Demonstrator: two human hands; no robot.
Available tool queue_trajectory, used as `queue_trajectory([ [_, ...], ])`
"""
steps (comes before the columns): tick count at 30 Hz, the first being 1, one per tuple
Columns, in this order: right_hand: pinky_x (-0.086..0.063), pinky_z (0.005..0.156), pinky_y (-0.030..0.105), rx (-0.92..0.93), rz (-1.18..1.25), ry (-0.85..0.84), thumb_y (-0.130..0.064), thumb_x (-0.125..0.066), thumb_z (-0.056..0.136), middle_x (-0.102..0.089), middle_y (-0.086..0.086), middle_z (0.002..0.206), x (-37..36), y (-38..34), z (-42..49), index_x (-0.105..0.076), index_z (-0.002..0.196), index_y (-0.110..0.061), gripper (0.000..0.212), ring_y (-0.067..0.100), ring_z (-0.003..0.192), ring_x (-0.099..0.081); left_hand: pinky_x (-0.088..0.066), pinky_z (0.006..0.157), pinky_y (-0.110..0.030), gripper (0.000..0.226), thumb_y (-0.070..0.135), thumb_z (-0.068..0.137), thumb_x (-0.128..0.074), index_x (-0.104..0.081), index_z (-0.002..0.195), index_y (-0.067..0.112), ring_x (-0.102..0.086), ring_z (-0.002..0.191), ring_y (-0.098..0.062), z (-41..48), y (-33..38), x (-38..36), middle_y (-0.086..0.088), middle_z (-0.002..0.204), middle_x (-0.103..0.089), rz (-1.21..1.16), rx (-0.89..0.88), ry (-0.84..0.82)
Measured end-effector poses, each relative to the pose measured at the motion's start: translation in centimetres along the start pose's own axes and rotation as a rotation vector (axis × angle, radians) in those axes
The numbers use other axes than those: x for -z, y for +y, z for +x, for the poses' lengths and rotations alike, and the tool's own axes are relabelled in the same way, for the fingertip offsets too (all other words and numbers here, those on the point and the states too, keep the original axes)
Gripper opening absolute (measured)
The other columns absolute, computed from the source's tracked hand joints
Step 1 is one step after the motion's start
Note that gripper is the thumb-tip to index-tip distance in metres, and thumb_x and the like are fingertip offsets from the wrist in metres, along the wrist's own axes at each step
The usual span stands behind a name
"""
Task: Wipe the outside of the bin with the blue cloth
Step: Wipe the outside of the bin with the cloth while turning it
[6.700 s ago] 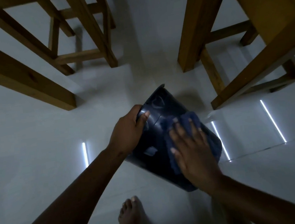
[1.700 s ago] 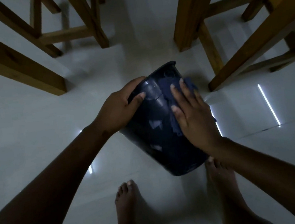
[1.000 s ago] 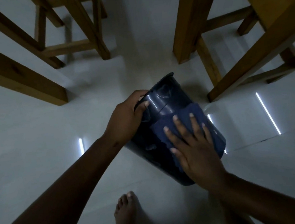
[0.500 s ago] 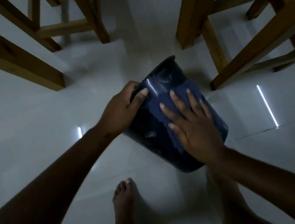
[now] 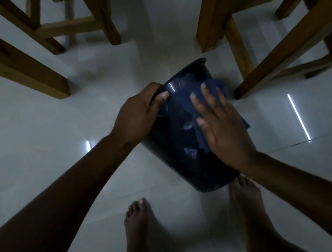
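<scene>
Pressing the blue cloth (image 5: pixel 197 109) flat under our right hand (image 5: pixel 222 131), fingers spread, we have slid it up toward the rim since half a second ago. Left hand (image 5: pixel 139 114) stays clamped on the rim, holding the bin (image 5: pixel 175 145) tilted above the floor (image 5: pixel 37 130); its lower wall probably comes next.

glossy dark plastic bin (image 5: pixel 180 145), soft blue cloth (image 5: pixel 222 90), polished tile floor (image 5: pixel 39 144), matt wooden legs (image 5: pixel 15 60).

Both bare forearms reach forward and inward. The left hand (image 5: pixel 137 116) curls in a grip, thumb extended rightward. The right hand (image 5: pixel 223 127) lies flat, fingers spread and pressing down.
</scene>
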State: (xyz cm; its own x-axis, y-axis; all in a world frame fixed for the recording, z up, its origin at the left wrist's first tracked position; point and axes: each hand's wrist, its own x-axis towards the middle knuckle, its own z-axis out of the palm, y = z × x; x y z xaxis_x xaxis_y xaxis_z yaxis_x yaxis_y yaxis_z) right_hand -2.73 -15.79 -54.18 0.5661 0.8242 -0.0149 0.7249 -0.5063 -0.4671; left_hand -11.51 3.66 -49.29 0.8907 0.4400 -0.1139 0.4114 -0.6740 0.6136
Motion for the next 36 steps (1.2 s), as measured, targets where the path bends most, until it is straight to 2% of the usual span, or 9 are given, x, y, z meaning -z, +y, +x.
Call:
queue_trajectory([
  [4, -0.028, 0.116, 0.05, -0.344, 0.26, 0.029, -0.049, -0.016, 0.099, -0.01, -0.006, 0.163, 0.4, 1.7, -0.7, -0.009, 0.152, -0.034, 0.055, 0.017, 0.149, -0.011, -0.038, 0.059, -0.009, 0.025, 0.041, 0.101, -0.037, -0.054, 0.109, 0.024, -0.059, 0.074, -0.01, 0.3, 0.5, 0.0, 0.012, 0.085, -0.061, -0.006, 0.036, 0.002],
  [10, -0.015, 0.116, 0.058, 0.047, -0.177, -0.085, -0.039, -0.024, 0.098, -0.009, 0.0, 0.163, -1.3, -2.8, -4.0, -0.011, 0.151, -0.034, 0.055, 0.031, 0.149, 0.001, -0.039, 0.062, -0.003, 0.026, 0.039, 0.101, -0.037, -0.057, 0.111, 0.026, -0.059, 0.08, -0.008, 0.7, 0.4, -0.4, 0.013, 0.092, -0.062, -0.049, 0.029, -0.007],
  [13, -0.018, 0.117, 0.054, -0.083, -0.021, 0.006, -0.038, -0.023, 0.101, -0.008, 0.0, 0.163, 0.1, -0.5, -1.1, -0.012, 0.152, -0.032, 0.053, 0.026, 0.15, -0.002, -0.04, 0.07, 0.001, 0.029, 0.039, 0.102, -0.036, -0.055, 0.12, 0.029, -0.059, 0.09, -0.004, 0.6, 0.1, 0.2, 0.013, 0.104, -0.063, -0.133, 0.035, -0.091],
  [17, -0.028, 0.114, 0.052, -0.265, 0.094, 0.04, -0.042, -0.017, 0.1, -0.009, 0.0, 0.163, 0.8, 0.8, -1.3, -0.011, 0.152, -0.029, 0.054, 0.024, 0.15, -0.007, -0.039, 0.057, -0.015, 0.024, 0.044, 0.1, -0.035, -0.052, 0.093, 0.029, -0.063, 0.075, -0.016, -0.5, -0.8, 0.2, 0.006, 0.079, -0.062, -0.047, 0.111, -0.105],
  [23, -0.019, 0.117, 0.051, 0.003, -0.063, -0.045, -0.04, -0.019, 0.1, -0.008, 0.001, 0.163, -0.5, -1.3, -2.7, -0.01, 0.152, -0.03, 0.054, 0.029, 0.15, -0.001, -0.034, 0.056, -0.011, 0.024, 0.042, 0.1, -0.036, -0.055, 0.097, 0.029, -0.055, 0.065, -0.012, 0.0, -0.3, -0.2, 0.012, 0.058, -0.053, 0.053, 0.037, -0.018],
  [26, -0.021, 0.118, 0.038, -0.187, 0.23, -0.007, -0.043, -0.02, 0.101, -0.01, -0.004, 0.163, 0.3, 0.9, 0.3, -0.012, 0.151, -0.033, 0.051, 0.016, 0.149, -0.01, -0.035, 0.057, -0.012, 0.027, 0.043, 0.101, -0.033, -0.055, 0.1, 0.028, -0.056, 0.067, -0.013, 0.3, 0.1, -0.3, 0.006, 0.065, -0.06, 0.043, 0.048, -0.011],
  [29, -0.023, 0.119, 0.044, -0.304, 0.293, -0.03, -0.048, -0.018, 0.1, -0.01, -0.008, 0.162, 0.7, 1.4, -0.5, -0.011, 0.151, -0.036, 0.053, 0.013, 0.148, -0.011, -0.042, 0.06, -0.026, 0.033, 0.047, 0.101, -0.029, -0.054, 0.099, 0.026, -0.061, 0.066, -0.016, 0.4, 0.8, -0.5, 0.005, 0.059, -0.059, 0.053, 0.065, -0.028],
  [32, -0.024, 0.115, 0.056, -0.115, -0.06, -0.071, -0.044, -0.017, 0.098, -0.01, 0.004, 0.162, -0.7, -1.8, -4.2, -0.009, 0.152, -0.027, 0.057, 0.032, 0.149, -0.007, -0.047, 0.065, -0.031, 0.035, 0.049, 0.1, -0.029, -0.054, 0.099, 0.025, -0.064, 0.068, -0.023, 0.4, 0.3, -0.5, 0.009, 0.055, -0.052, 0.083, 0.068, -0.022],
  [36, -0.018, 0.117, 0.052, 0.129, -0.142, -0.038, -0.036, -0.024, 0.098, -0.007, 0.003, 0.162, -0.8, -1.3, -2.4, -0.007, 0.152, -0.029, 0.057, 0.03, 0.148, -0.005, -0.038, 0.065, -0.027, 0.035, 0.046, 0.101, -0.03, -0.055, 0.099, 0.021, -0.063, 0.073, -0.025, 0.8, 0.4, -0.7, 0.008, 0.065, -0.057, 0.101, 0.037, -0.017],
])
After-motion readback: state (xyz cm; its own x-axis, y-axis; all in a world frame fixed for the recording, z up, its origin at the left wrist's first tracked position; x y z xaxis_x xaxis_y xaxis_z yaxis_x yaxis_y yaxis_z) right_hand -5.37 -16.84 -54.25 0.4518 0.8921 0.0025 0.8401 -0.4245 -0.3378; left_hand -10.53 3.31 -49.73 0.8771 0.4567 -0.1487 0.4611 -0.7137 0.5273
